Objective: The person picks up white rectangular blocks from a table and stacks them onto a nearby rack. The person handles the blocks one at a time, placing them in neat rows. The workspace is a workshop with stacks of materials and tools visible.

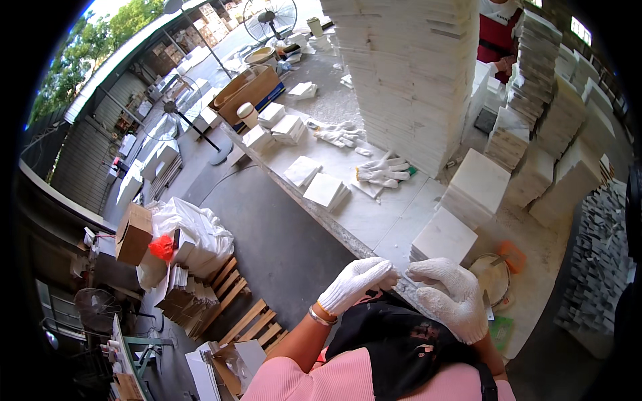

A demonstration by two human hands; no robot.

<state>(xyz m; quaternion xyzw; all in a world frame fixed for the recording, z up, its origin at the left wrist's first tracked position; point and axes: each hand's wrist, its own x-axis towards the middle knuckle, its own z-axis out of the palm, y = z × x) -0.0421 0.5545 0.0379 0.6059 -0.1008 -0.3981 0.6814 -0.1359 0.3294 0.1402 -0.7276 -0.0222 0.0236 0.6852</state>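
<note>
White knit gloves cover both my hands, held close together in front of my black apron [401, 341], by the table's near edge. My left hand [358, 284] has its fingers bent and drawn together; whether anything sits in them is hidden. Opposite it, my right hand [455, 301] is loosely curved, thumb apart from the fingers, with nothing visible in it. Beyond the hands stands a stack of square white stone tiles [445, 235]. A spare white glove [382, 171] lies on the stone table [394, 230], near small tile stacks [326, 190].
A tall stack of white slabs [394, 80] rises on the table, with a person in a red apron [496, 30] behind it. A round tub [491, 277] and green pad [501, 332] lie to the right. Wooden pallets [251, 324] and a standing fan [221, 155] are on the left floor.
</note>
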